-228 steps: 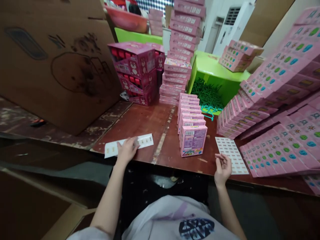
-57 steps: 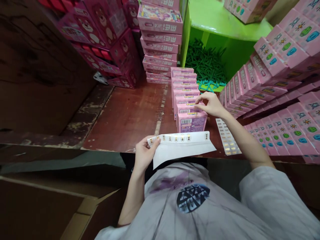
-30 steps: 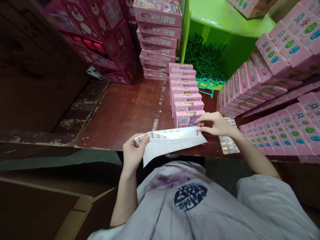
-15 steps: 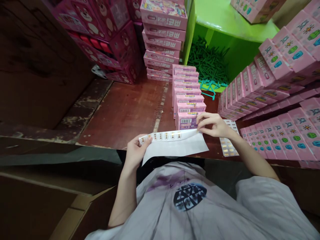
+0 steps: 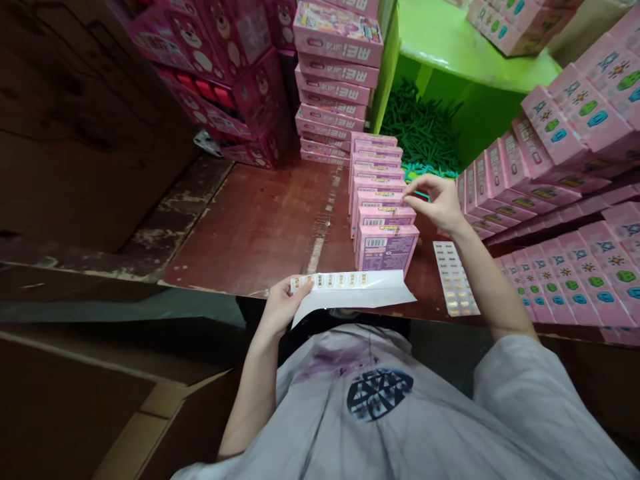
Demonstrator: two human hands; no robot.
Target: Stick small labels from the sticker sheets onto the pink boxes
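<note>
A white sheet of small oval stickers with gold and dark print (image 5: pixel 345 281) lies across the front edge of the table. My left hand (image 5: pixel 283 305) pinches its left end, thumb on top. One row of stickers shows along the strip, and the white paper to the right is bare and bent. My right hand (image 5: pixel 437 203) is raised beside a row of small pink boxes (image 5: pixel 387 247) standing one behind another. Its thumb and forefinger are pinched together close to the edge of one box; whatever is between them is too small to make out.
Another sticker sheet (image 5: pixel 454 283) lies flat beneath my right forearm. Pink boxes (image 5: pixel 565 267) are stacked on the right. A taller pile of pink boxes (image 5: pixel 340 73) and bear-printed cartons (image 5: pixel 225 80) stand behind. A green bin (image 5: pixel 465 120) holds dark green sticks (image 5: pixel 420 127).
My right hand has left the right end of the sticker sheet and moved forward to the row of boxes. My left hand still holds the sheet, whose right part now sits lower.
</note>
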